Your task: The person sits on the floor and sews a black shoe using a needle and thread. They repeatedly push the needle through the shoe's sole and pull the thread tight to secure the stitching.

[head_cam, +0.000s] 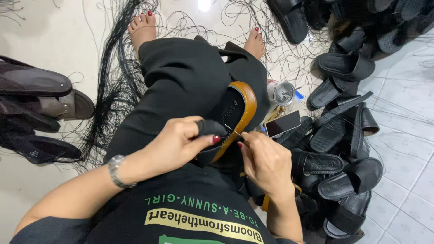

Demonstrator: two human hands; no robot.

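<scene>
Stitching here looks best done with the strap pinned hard and the pull kept short, judging by how the work sits. The left hand is clamped on the black strap of a sandal that lies across the person's lap, thumb pressing the strap down against the sole's near edge. The right hand has thumb and forefinger pinched together on something thin and pale at that same edge, likely a needle, though it is too small to be sure. Keeping the left thumb just beside the stitch point should stop the strap creeping, and drawing straight out from the rim should keep the thread from tangling. The sandal has a black footbed ringed by a tan rim, toe pointing away from the person. Loose black threads sprawl over the tiled floor ahead. A heap of black sandals lies on the floor at the person's right, with a phone and a small tin just beside the knee. Darker sandals lie at the left.
</scene>
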